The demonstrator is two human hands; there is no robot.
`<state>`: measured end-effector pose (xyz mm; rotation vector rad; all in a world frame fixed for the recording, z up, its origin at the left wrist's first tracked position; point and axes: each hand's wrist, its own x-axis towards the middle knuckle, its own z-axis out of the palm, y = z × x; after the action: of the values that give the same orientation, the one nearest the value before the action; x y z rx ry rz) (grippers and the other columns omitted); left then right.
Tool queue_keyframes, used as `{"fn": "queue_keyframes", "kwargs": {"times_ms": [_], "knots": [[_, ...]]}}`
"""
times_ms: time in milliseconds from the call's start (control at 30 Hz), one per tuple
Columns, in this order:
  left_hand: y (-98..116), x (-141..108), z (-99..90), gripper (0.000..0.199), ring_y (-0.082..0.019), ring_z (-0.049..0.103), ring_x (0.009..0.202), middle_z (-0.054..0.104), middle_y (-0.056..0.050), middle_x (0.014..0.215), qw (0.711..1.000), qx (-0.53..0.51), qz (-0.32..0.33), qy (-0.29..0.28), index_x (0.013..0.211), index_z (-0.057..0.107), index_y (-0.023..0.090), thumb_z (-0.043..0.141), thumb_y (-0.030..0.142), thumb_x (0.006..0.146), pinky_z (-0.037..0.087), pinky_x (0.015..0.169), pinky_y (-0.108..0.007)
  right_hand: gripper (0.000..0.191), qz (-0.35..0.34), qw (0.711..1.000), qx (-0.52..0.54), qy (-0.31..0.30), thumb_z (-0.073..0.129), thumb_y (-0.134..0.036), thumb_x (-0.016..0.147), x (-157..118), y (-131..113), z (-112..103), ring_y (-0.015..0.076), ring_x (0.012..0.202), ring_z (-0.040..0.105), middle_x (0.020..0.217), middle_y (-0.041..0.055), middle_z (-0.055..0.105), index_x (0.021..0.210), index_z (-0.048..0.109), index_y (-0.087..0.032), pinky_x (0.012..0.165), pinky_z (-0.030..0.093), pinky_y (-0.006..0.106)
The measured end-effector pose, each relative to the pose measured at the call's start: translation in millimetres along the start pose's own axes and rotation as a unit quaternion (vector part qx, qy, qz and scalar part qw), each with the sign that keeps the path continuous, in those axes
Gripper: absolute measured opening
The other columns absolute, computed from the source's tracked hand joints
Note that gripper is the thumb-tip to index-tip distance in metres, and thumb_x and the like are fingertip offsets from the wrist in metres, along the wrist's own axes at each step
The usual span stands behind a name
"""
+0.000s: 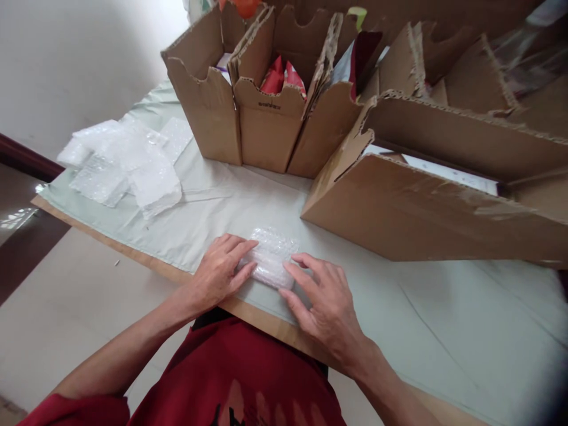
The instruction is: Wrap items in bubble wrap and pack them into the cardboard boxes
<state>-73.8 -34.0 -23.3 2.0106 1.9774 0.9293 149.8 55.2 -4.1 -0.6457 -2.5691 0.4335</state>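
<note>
A small folded piece of bubble wrap (273,260) lies flat on the cloth-covered table in front of me, near its front edge. My left hand (224,266) holds its left side, thumb and fingers bent over that edge. At the opposite side, my right hand (322,296) grips the right edge with its fingertips, thumb at the lower corner. The wrap is clear and shiny, with a thicker band across its lower half. Whether anything is inside it, I cannot tell.
Loose bubble wrap sheets (128,160) are heaped at the left. Cardboard bins (270,133) line the back, some holding red packets (274,77). A long cardboard box (426,216) stands at the right, close beyond my right hand. The table's front edge (266,316) runs beside my body.
</note>
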Motion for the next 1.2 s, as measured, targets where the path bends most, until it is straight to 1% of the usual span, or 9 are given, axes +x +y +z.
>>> {"fn": "queue_keyframes", "kwargs": {"times_ms": [100, 200, 367, 500, 667, 767, 867, 1033, 1200], "knots": [[4.6, -0.9, -0.8, 0.029, -0.027, 0.063, 0.104, 0.069, -0.012, 0.113, 0.996, -0.013, -0.063, 0.061, 0.123, 0.065, 0.02, 0.061, 0.028, 0.095, 0.053, 0.093, -0.046, 0.024, -0.034, 0.998, -0.024, -0.039, 0.059, -0.021, 0.097, 4.1, 3.7, 6.7, 0.0301, 0.109, 0.064, 0.124, 0.0139, 0.07, 0.12, 0.067, -0.019, 0.089, 0.048, 0.046], [20.5, -17.8, -8.7, 0.024, -0.022, 0.067, 0.094, 0.071, -0.008, 0.101, 0.958, -0.186, -0.205, 0.074, 0.114, 0.068, 0.021, 0.064, 0.032, 0.093, 0.056, 0.086, -0.04, 0.024, 0.018, 0.999, 0.037, -0.01, 0.056, -0.023, 0.099, 8.9, 13.3, 11.9, 0.027, 0.103, 0.067, 0.115, 0.0101, 0.074, 0.121, 0.068, -0.021, 0.087, 0.051, 0.044], [52.8, -29.8, -0.9, 0.048, -0.028, 0.07, 0.11, 0.074, -0.014, 0.118, 0.724, -0.572, -0.385, 0.015, 0.12, 0.068, 0.018, 0.08, 0.041, 0.08, 0.056, 0.096, -0.042, 0.024, 0.155, 0.971, 0.179, 0.0, 0.058, -0.03, 0.098, 7.0, 6.1, 4.9, 0.0235, 0.094, 0.07, 0.106, 0.0057, 0.076, 0.118, 0.069, -0.025, 0.086, 0.056, 0.041], [65.5, -16.6, 16.2, 0.044, -0.03, 0.068, 0.113, 0.076, -0.012, 0.112, 0.648, -0.657, -0.384, 0.028, 0.104, 0.074, 0.017, 0.086, 0.043, 0.071, 0.052, 0.102, -0.044, 0.02, 0.159, 0.953, 0.255, -0.04, 0.059, -0.027, 0.096, -5.3, -9.1, -8.5, 0.0213, 0.095, 0.07, 0.105, 0.0038, 0.076, 0.113, 0.07, -0.027, 0.09, 0.056, 0.039], [73.9, -14.9, 22.8, 0.048, -0.034, 0.069, 0.109, 0.078, -0.01, 0.098, 0.652, -0.646, -0.396, 0.019, 0.099, 0.076, 0.018, 0.09, 0.048, 0.064, 0.055, 0.096, -0.044, 0.055, 0.227, 0.923, 0.311, 0.016, 0.073, -0.042, 0.086, -27.0, -5.2, -18.3, 0.0274, 0.122, 0.063, 0.142, 0.0124, 0.06, 0.137, 0.058, -0.025, 0.099, 0.055, 0.042], [77.9, -19.4, 28.1, 0.051, -0.034, 0.069, 0.108, 0.077, -0.01, 0.101, 0.662, -0.64, -0.389, 0.01, 0.102, 0.076, 0.02, 0.09, 0.052, 0.064, 0.056, 0.093, -0.043, 0.048, 0.256, 0.881, 0.398, -0.008, 0.07, -0.043, 0.088, -35.0, -5.3, -22.6, 0.0218, 0.098, 0.07, 0.117, 0.0082, 0.072, 0.13, 0.062, -0.023, 0.086, 0.059, 0.034], [81.6, -19.6, 35.6, 0.05, -0.032, 0.07, 0.106, 0.077, -0.007, 0.106, 0.677, -0.629, -0.383, -0.007, 0.105, 0.075, 0.025, 0.09, 0.052, 0.066, 0.056, 0.092, -0.041, 0.021, 0.248, 0.894, 0.373, 0.017, 0.065, -0.034, 0.091, -35.8, -5.3, -39.5, 0.0161, 0.078, 0.068, 0.088, 0.0015, 0.073, 0.108, 0.07, -0.023, 0.073, 0.057, 0.026], [79.4, -7.7, 45.6, 0.071, -0.03, 0.068, 0.109, 0.075, -0.008, 0.115, 0.724, -0.639, -0.261, -0.003, 0.128, 0.067, 0.03, 0.086, 0.062, 0.068, 0.056, 0.093, -0.039, 0.02, 0.22, 0.933, 0.247, 0.142, 0.071, -0.033, 0.09, -26.2, 19.2, -123.3, 0.0155, 0.081, 0.071, 0.096, 0.0009, 0.076, 0.109, 0.074, -0.027, 0.071, 0.058, 0.024], [63.5, -10.8, 54.1, 0.048, -0.028, 0.069, 0.108, 0.075, -0.012, 0.116, 0.772, -0.578, -0.248, -0.091, 0.121, 0.07, 0.022, 0.075, 0.053, 0.085, 0.054, 0.098, -0.039, 0.031, 0.215, 0.921, -0.016, 0.323, 0.076, -0.036, 0.086, 2.8, 60.3, -221.0, 0.0135, 0.073, 0.065, 0.09, 0.001, 0.073, 0.115, 0.074, -0.026, 0.066, 0.052, 0.025]]}}
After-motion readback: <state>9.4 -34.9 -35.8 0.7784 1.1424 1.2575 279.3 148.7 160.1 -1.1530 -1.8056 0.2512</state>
